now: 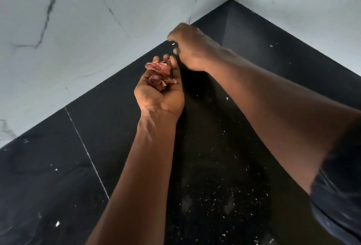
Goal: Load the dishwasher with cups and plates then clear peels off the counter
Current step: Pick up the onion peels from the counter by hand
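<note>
While the left hand (160,96) lay palm-up above the black polished stone counter (58,176), its fingers cupped loosely round a heap of pink papery peels (159,73). The right hand (193,49), just beyond it toward the far corner, was blurred; whether its bent fingers pinched anything could not be told. Risk noted: tilting that loose cup could spill light peels among the pale scattered flecks (214,196) nearer.
</note>
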A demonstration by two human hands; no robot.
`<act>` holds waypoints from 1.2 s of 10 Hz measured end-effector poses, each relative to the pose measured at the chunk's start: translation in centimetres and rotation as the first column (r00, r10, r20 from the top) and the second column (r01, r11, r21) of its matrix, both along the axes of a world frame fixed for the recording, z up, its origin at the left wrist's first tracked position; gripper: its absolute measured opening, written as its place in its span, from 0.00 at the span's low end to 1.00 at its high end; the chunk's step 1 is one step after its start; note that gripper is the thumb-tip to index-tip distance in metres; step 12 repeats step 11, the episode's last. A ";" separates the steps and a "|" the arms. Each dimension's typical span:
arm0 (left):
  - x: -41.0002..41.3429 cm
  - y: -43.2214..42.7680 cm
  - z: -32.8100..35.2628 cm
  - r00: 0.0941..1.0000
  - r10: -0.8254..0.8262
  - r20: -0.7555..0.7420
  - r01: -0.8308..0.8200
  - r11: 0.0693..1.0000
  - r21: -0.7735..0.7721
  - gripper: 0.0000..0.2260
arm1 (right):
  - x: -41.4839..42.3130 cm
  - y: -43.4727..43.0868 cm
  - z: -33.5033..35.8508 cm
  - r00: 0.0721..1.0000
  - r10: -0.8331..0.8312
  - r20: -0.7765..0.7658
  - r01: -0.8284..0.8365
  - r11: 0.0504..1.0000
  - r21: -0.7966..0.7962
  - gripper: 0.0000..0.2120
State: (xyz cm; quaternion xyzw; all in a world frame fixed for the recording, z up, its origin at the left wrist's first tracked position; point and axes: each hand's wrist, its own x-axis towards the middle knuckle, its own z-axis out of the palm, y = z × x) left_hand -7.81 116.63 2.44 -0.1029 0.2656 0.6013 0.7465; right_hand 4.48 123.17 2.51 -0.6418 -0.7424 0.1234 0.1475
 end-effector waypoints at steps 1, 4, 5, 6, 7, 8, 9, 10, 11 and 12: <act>-1.4 0.1 0.1 1.000 0.007 -0.014 -0.007 1.000 0.015 0.13 | -0.5 -0.8 -1.5 0.980 0.114 0.165 -0.113 0.993 -0.015 0.19; -3.6 -1.9 -0.4 0.999 -0.027 -0.040 0.029 0.999 0.042 0.15 | 0.4 -7.1 -1.7 0.980 -0.195 -0.031 0.196 0.979 0.049 0.13; -2.7 -3.6 -0.6 0.997 -0.067 -0.041 0.067 0.998 0.015 0.15 | 1.5 -10.0 -1.8 0.962 -0.251 -0.105 0.257 0.965 0.043 0.09; -1.1 -5.4 -1.0 0.992 -0.115 -0.056 0.116 0.993 0.014 0.15 | 2.3 -12.7 -1.6 0.944 -0.305 -0.128 0.311 0.950 0.033 0.08; 0.8 -7.1 -0.7 0.985 -0.162 -0.066 0.162 0.987 -0.007 0.15 | 2.6 -15.7 -0.6 0.916 -0.365 -0.168 0.374 0.927 0.027 0.06; 2.1 -9.5 -0.3 0.972 -0.218 -0.087 0.218 0.976 -0.012 0.15 | 2.4 -18.5 0.7 0.900 -0.368 -0.234 0.405 0.904 0.137 0.08; 2.9 -12.0 0.1 0.962 -0.258 -0.090 0.258 0.966 -0.020 0.15 | 1.5 -20.6 3.0 0.896 -0.340 -0.285 0.400 0.897 0.187 0.10; 3.2 -14.0 -0.3 0.944 -0.310 -0.114 0.304 0.951 -0.064 0.13 | 0.1 -23.6 5.2 0.904 -0.330 -0.270 0.382 0.908 0.170 0.14; 3.6 -16.0 -0.3 0.917 -0.375 -0.137 0.370 0.927 -0.060 0.10 | -1.4 -26.8 6.0 0.936 -0.286 -0.205 0.321 0.932 0.169 0.11; 3.6 -16.0 -0.3 0.917 -0.375 -0.137 0.370 0.927 -0.060 0.10 | -1.4 -26.8 6.0 0.936 -0.286 -0.205 0.321 0.932 0.169 0.11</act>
